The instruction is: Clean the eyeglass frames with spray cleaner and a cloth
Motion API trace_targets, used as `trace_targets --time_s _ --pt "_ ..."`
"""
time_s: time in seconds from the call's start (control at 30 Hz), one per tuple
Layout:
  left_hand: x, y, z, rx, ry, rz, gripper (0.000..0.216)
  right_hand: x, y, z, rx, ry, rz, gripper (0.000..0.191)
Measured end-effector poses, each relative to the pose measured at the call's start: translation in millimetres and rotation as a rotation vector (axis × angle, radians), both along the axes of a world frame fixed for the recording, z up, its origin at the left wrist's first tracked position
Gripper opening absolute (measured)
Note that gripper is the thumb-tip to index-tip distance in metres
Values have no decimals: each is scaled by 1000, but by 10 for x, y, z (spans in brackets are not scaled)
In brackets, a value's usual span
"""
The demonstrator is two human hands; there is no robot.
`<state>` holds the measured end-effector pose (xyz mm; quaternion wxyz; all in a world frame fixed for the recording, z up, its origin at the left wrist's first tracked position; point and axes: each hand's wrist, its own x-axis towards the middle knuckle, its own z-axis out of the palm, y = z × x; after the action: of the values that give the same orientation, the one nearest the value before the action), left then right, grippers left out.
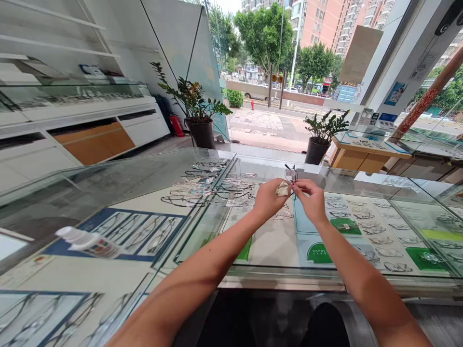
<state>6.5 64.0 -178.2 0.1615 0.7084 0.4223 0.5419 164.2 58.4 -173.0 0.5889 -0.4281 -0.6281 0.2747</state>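
Note:
Both my hands meet above the glass display counter (267, 241). My left hand (269, 198) is closed around a crumpled beige cloth (282, 189), pressed up against a pair of dark-framed eyeglasses (291, 174). Pinched in the fingers of my right hand (310, 198) are the same eyeglasses, held upright with a pale tag or label on them. My fingers hide the lower part of the frame. Just left of my hands, several eyeglasses (235, 188) lie in rows on the glass top.
A white spray-type bottle (90, 242) lies or tilts on the left counter, blurred. Inside the counter, more eyeglasses (369, 224) sit on pale trays, some by green cards (345, 226). Potted plants (200, 132) stand beyond the counter, near glass doors. Another display table (369, 152) is at right.

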Motion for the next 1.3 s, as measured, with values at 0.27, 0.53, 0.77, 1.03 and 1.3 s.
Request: trace_targets --time_s 0.27,0.53,0.77,1.03,1.3 --pt "-28 25 38 -192 -90 -19 29 -36 -41 -8 87 -134 -11 17" --pt "-105 66 118 -216 -8 54 21 -28 1 25 10 -87 77 17" --pt "-403 264 443 -207 342 165 18 229 389 -24 -217 203 -59 47" --pt "-1049 843 918 -354 1128 150 27 485 658 -135 -471 412 -18 62" --pt "-1309 1178 632 -547 1347 219 45 438 740 -323 -544 334 -39 62"
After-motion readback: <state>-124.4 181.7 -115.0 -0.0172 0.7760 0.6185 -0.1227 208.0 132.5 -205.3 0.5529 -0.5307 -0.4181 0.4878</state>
